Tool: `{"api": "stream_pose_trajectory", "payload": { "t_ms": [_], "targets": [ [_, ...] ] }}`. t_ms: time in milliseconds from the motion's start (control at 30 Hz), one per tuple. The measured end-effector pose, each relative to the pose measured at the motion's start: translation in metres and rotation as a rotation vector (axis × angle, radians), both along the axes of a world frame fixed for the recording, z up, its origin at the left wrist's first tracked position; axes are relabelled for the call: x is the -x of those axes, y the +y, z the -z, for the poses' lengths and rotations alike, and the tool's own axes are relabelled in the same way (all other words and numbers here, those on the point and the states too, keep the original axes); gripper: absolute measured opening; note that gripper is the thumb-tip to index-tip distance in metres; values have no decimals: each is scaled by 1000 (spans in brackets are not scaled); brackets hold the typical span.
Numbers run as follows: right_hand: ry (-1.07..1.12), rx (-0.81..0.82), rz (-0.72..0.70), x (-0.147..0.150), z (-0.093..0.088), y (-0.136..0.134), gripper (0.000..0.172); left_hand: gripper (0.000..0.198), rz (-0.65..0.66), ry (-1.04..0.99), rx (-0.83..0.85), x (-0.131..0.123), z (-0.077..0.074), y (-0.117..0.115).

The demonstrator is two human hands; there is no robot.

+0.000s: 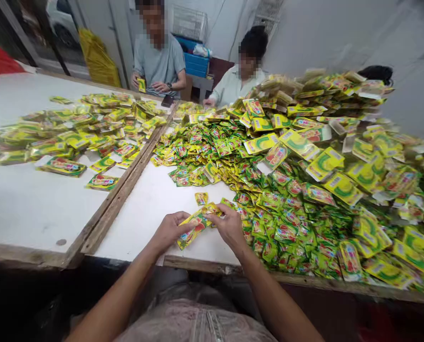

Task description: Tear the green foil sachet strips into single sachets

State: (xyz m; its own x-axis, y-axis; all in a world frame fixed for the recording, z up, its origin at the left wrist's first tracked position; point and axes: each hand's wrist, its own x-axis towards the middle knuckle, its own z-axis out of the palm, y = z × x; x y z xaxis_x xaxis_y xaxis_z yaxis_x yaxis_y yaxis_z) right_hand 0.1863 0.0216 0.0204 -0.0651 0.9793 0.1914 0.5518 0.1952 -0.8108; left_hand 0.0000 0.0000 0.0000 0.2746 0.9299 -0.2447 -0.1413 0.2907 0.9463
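packet (196, 227), long, yellow and green with red fruit printed on it, lies aslant between the two hands, just above the near edge of the white table (136, 232). reckoning the clock from that spot, the left hand (169, 231) sits at 8 o'clock, its thumb and fingers grasping the lower end; the right hand (230, 229) sits at 3 o'clock, thumb and fingertips pinching the upper end. one small sachet (201, 198) lies at 12 o'clock, just beyond the packet. a deep spread of green and yellow sachets (286, 232) reaches round from 12 to 4 o'clock, passing close by the right hand, with a heap of yellow cartons (325, 164) piled over it at 2 o'clock. a wooden strip (117, 199) crosses the tabletop at 10 o'clock, and past it more flat cartons (64, 166) lie scattered. a round disc (61, 242) rests at 9 o'clock. across the table, at 11 o'clock, a co-worker in a grey-blue shirt (158, 64) holds a small yellow carton (141, 85); another person in a pale shirt (229, 88) is between 12 and 1.
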Motion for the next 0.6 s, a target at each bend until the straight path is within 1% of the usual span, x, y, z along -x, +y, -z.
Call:
{"api": "stream_pose_trajectory", "payload": {
  "t_ms": [67, 133, 200, 267, 300, 367, 467, 533, 600],
  "targets": [
    [-8, 1, 80, 0, 4, -1, 16, 35, 0, 22, 10, -2, -1, -1],
    [-7, -4, 107, 0, 6, -2, 16, 37, 21, 24, 36, -3, -3, -2],
    [6, -12, 75, 0, 5, -1, 17, 37, 75, 15, 77, -4, -7, -1],
    [13, -61, 27, 0, 2, 0, 17, 38, 109, -37, 129, -5, -9, 0],
    [7, -89, 22, 1, 0, 0, 17, 38, 98, -74, 150, -6, -10, 0],
    [-10, -107, 35, 3, -2, -2, 20, 38, 25, -135, 168, -7, -9, -1],
    [26, -2, -9, 4, -1, -7, 25, 38, -65, -146, 153, -9, -3, -2],
    [91, 53, -25, 3, 3, -8, 29, 37, -59, -107, 109, -9, 1, -4],
    [121, 56, 31, 3, 7, -9, 27, 36, -50, -64, 41, -9, 4, -4]
  ]
}}
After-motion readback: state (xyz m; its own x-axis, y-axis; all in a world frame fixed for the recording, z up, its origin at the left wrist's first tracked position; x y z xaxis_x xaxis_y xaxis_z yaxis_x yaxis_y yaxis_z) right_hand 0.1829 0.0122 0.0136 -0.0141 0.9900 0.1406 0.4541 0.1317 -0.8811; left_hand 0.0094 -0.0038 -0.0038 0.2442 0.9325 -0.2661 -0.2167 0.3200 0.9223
